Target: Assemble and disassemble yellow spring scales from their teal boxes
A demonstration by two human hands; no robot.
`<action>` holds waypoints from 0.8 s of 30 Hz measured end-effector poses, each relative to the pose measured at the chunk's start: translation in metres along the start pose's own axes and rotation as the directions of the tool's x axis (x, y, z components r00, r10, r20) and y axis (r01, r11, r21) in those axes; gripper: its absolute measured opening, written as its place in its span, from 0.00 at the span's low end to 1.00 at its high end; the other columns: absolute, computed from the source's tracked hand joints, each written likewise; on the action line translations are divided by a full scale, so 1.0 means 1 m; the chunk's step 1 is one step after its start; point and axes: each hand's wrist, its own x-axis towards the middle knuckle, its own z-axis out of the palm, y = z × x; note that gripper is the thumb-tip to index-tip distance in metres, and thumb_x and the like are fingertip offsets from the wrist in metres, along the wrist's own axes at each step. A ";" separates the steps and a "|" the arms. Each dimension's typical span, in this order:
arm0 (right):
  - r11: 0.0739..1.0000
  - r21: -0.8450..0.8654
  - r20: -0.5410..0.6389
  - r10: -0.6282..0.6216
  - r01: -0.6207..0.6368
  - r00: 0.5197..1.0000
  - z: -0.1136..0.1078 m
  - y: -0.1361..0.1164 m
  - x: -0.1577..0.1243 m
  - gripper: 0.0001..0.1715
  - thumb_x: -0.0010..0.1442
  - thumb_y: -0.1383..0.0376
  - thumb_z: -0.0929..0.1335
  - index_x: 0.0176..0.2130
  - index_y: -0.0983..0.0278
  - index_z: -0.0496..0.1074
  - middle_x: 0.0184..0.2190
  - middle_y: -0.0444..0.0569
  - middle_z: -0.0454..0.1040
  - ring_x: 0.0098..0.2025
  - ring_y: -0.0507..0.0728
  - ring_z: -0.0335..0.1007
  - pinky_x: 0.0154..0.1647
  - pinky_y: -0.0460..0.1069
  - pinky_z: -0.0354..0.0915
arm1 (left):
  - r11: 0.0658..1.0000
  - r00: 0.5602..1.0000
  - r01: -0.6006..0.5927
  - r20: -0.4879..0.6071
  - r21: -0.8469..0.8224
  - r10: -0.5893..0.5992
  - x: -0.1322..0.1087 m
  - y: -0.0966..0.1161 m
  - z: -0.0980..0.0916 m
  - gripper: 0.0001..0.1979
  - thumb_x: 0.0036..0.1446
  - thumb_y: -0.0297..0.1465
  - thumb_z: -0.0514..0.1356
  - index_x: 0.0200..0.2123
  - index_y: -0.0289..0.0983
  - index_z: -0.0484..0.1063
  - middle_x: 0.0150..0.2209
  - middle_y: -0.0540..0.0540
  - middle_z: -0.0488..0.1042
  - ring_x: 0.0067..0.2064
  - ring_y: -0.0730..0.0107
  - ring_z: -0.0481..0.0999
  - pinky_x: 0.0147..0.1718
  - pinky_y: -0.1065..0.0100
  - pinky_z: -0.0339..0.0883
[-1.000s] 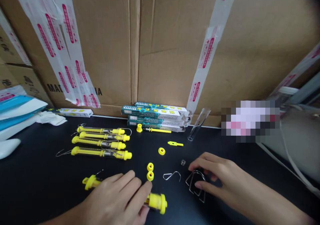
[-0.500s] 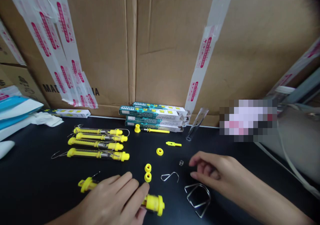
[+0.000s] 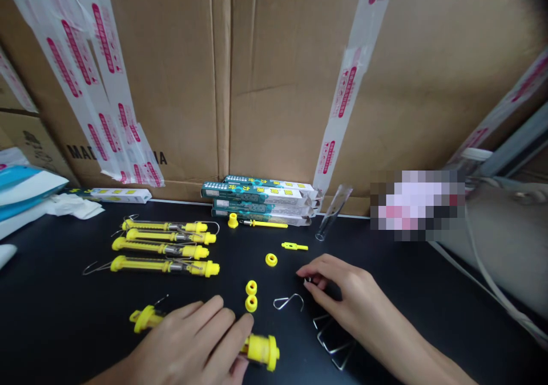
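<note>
My left hand (image 3: 201,339) is wrapped over a yellow spring scale (image 3: 263,349), whose capped ends stick out on both sides of the fingers. At the tabletop, my right hand (image 3: 338,288) pinches a small shiny ring-like piece (image 3: 307,280) between thumb and fingertips, which partly hide it. A metal S-hook (image 3: 288,302) lies between the hands. Two yellow collars (image 3: 251,303) sit just beyond the left fingers. Below the right hand are several bent wire loops (image 3: 334,348), partly covered by it. A yellow washer-like ring (image 3: 271,259) and a slotted yellow piece (image 3: 294,246) lie farther off.
Several yellow spring scales (image 3: 165,265) lie in a row at left. Green and white boxes (image 3: 261,202) are stacked against a large cardboard carton (image 3: 282,88). A clear tube (image 3: 334,213) stands tilted near them. A yellow-tipped rod (image 3: 269,224) lies before the boxes.
My right hand has moved left and closed its fingertips on the small ring-like piece that lay on the table. My left hand keeps its grip on the spring scale. The view has shifted slightly.
</note>
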 end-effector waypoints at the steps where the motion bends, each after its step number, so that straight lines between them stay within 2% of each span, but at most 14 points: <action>1: 1.000 -0.010 0.008 0.008 -0.008 1.000 -0.002 0.000 0.000 0.13 0.61 0.76 0.67 0.39 0.66 0.81 0.34 0.51 0.81 0.30 0.55 0.78 0.33 0.50 0.76 | 1.000 1.000 -0.001 0.003 0.000 0.001 0.000 0.000 -0.001 0.19 0.75 0.26 0.45 0.41 0.38 0.75 0.28 0.56 0.82 0.30 0.73 0.82 0.32 0.69 0.70; 8: 0.994 -0.049 0.067 0.100 -0.097 0.993 -0.011 -0.001 -0.002 0.15 0.56 0.78 0.69 0.40 0.65 0.81 0.34 0.49 0.82 0.31 0.55 0.80 0.36 0.49 0.78 | 0.999 1.000 -0.003 0.007 0.039 0.003 -0.008 -0.003 -0.001 0.17 0.74 0.27 0.46 0.43 0.37 0.76 0.30 0.55 0.82 0.32 0.70 0.83 0.34 0.66 0.71; 13: 0.991 0.018 0.119 0.127 -0.130 0.985 -0.015 0.001 -0.004 0.19 0.53 0.77 0.71 0.44 0.64 0.81 0.39 0.50 0.83 0.35 0.56 0.81 0.38 0.50 0.79 | 0.998 1.000 0.000 0.010 0.066 -0.001 -0.007 -0.004 0.000 0.16 0.74 0.26 0.47 0.43 0.36 0.75 0.32 0.55 0.83 0.33 0.70 0.83 0.36 0.65 0.71; 14: 0.991 0.035 0.097 0.126 -0.130 0.987 -0.015 -0.001 -0.004 0.20 0.53 0.76 0.72 0.45 0.63 0.81 0.41 0.50 0.82 0.35 0.57 0.80 0.38 0.51 0.79 | 0.998 1.000 0.002 0.001 0.070 -0.002 -0.007 -0.004 0.000 0.16 0.74 0.26 0.47 0.43 0.36 0.75 0.32 0.55 0.83 0.33 0.71 0.83 0.35 0.65 0.71; 16: 0.990 0.087 -0.023 0.114 -0.111 0.993 -0.016 -0.010 -0.006 0.19 0.55 0.71 0.73 0.47 0.59 0.80 0.46 0.50 0.81 0.37 0.58 0.80 0.40 0.52 0.79 | 0.997 1.000 0.004 -0.004 0.081 -0.004 -0.007 -0.004 -0.001 0.16 0.74 0.26 0.47 0.43 0.36 0.75 0.31 0.55 0.83 0.33 0.70 0.83 0.35 0.65 0.71; 18: 0.983 0.176 -0.181 0.077 -0.044 0.980 -0.013 -0.023 -0.010 0.15 0.60 0.63 0.74 0.48 0.55 0.79 0.49 0.49 0.80 0.42 0.58 0.80 0.46 0.52 0.78 | 0.997 1.000 -0.007 -0.001 0.083 0.007 -0.007 -0.003 -0.001 0.15 0.74 0.25 0.47 0.43 0.36 0.75 0.31 0.55 0.84 0.33 0.70 0.83 0.35 0.65 0.71; 19: 0.974 0.225 -0.216 0.052 -0.002 0.975 -0.009 -0.031 -0.014 0.14 0.61 0.61 0.74 0.48 0.54 0.79 0.48 0.47 0.80 0.44 0.58 0.79 0.48 0.51 0.77 | 0.996 1.000 -0.014 0.003 0.085 0.014 -0.007 -0.003 -0.001 0.15 0.74 0.25 0.48 0.44 0.36 0.75 0.32 0.55 0.84 0.33 0.70 0.83 0.35 0.65 0.72; 21: 0.949 0.311 -0.180 0.015 0.042 0.984 0.002 -0.043 -0.024 0.14 0.61 0.60 0.75 0.48 0.52 0.78 0.47 0.45 0.81 0.42 0.56 0.80 0.46 0.47 0.77 | 0.996 1.000 -0.030 0.007 0.083 0.029 -0.008 -0.004 -0.001 0.16 0.74 0.25 0.47 0.45 0.35 0.75 0.33 0.55 0.84 0.33 0.70 0.84 0.35 0.65 0.72; 23: 0.914 0.401 -0.070 -0.041 0.066 0.997 0.017 -0.051 -0.034 0.28 0.55 0.60 0.80 0.53 0.52 0.76 0.46 0.45 0.82 0.41 0.56 0.81 0.44 0.45 0.78 | 0.996 0.999 -0.047 0.020 0.071 0.046 -0.009 -0.005 -0.001 0.16 0.75 0.24 0.46 0.46 0.34 0.74 0.33 0.54 0.84 0.32 0.70 0.84 0.35 0.64 0.73; 24: 0.891 0.449 -0.037 -0.055 0.066 0.998 0.025 -0.052 -0.037 0.30 0.54 0.60 0.80 0.56 0.52 0.75 0.47 0.45 0.82 0.41 0.56 0.82 0.44 0.44 0.78 | 0.996 0.998 -0.057 0.026 0.061 0.056 -0.010 -0.006 -0.001 0.16 0.75 0.24 0.46 0.46 0.34 0.74 0.33 0.54 0.84 0.32 0.70 0.84 0.34 0.64 0.73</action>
